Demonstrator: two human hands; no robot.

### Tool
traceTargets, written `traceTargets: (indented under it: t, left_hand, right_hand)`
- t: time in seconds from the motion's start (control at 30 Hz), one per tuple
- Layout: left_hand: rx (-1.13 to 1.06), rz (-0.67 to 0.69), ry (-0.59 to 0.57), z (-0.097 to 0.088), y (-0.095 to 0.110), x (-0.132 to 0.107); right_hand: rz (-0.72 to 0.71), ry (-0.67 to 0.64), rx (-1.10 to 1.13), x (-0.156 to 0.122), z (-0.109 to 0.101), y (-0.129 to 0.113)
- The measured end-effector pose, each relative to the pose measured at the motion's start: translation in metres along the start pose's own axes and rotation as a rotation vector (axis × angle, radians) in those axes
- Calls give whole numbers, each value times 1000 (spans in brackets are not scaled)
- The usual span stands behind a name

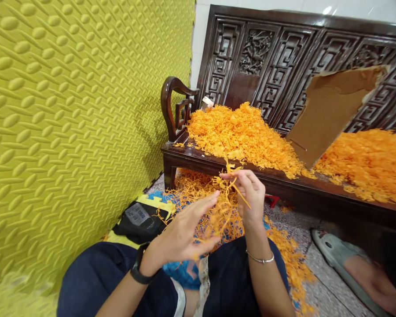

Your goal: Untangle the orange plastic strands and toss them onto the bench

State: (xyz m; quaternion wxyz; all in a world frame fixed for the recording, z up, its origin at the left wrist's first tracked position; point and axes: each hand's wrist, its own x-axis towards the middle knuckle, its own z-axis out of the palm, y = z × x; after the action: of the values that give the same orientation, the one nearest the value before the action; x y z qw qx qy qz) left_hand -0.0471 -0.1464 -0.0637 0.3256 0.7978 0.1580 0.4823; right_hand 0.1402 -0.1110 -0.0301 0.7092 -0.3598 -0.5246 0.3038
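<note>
My right hand [249, 192] is raised in front of the bench edge, fingers pinched on a tangle of thin orange plastic strips [230, 176] that hangs down from it. My left hand [185, 231] sits lower and to the left, palm toward the tangle, fingers stretched out and touching the hanging orange strands [219, 218]. It wears a black wristband; the right wrist carries a thin silver bracelet. My knees in dark trousers [102, 275] fill the bottom of the view.
A dark carved wooden bench [251, 48] stands ahead, heaped with orange pieces [244, 132] and a second heap [369, 160], split by a cardboard sheet [326, 110]. More orange scrap [290, 259] litters the floor. A yellow foam mat wall [69, 110] stands left. Another person's sandalled foot [350, 264] is at right.
</note>
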Motion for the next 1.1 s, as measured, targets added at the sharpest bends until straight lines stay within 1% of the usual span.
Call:
traceTargets:
  t: [0.07,0.13,0.17,0.2,0.23,0.27,0.33,0.37,0.4,0.47,0.53,0.57,0.6,0.63,0.67,0.73,0.77,0.83,0.9,0.97,1.0,1.03,1.1]
  left_hand:
    - [7,13,-72,-2,6,0]
    - [-53,-11,-144,-6,13,2]
    - [-110,-24,-151,-8,17,3]
    - [-188,-40,-130,-10,19,4]
    - [-282,-69,-77,-10,20,4]
    - [-378,-123,2,-11,19,5]
    - [-528,-302,170,-9,11,7]
    - [-572,-408,216,-8,5,8]
    - [-598,-503,237,-7,-3,9]
    - [-620,-612,263,-6,-17,11]
    - [-596,-615,367,-6,-26,13]
    - [-583,-592,419,-7,-28,13]
    - [-584,-560,439,-7,-29,13]
    - [-603,-530,419,-8,-28,12]
    - [-638,-509,375,-9,-26,12]
    - [-713,-504,306,-8,-21,11]
    - [-739,-519,317,-6,-20,11]
    - [-763,-570,430,-2,-20,11]
    - [-775,-628,544,2,-23,12]
    - [-777,-669,611,4,-27,14]
    - [-771,-673,615,4,-28,14]
    - [-758,-670,586,4,-28,15]
    - [-706,-652,453,3,-28,14]
  right_hand:
    - [5,28,25,4,-5,0]
    - [31,-29,29,6,-11,-2]
    - [44,-77,24,6,-14,-4]
    - [51,-132,15,6,-15,-6]
    - [53,-193,0,4,-15,-7]
    - [50,-259,-21,1,-13,-9]
    - [31,-377,-85,-8,-6,-12]
    - [17,-426,-128,-12,-1,-13]
    - [-1,-468,-175,-17,3,-13]
    - [-49,-531,-272,-25,12,-13]
    - [-115,-559,-346,-31,17,-11]
    - [-146,-555,-366,-32,18,-10]
    - [-172,-543,-378,-32,19,-9]
    - [-194,-527,-387,-32,20,-8]
    - [-212,-513,-396,-32,20,-7]
    - [-250,-509,-433,-32,22,-4]
    - [-283,-517,-467,-33,24,-4]
    - [-361,-557,-581,-35,28,-3]
    - [-416,-624,-746,-37,31,-6]
    - [-411,-701,-871,-38,30,-11]
    - [-397,-721,-893,-38,28,-15]
    - [-389,-711,-885,-37,25,-18]
    - [-395,-602,-823,-33,16,-26]
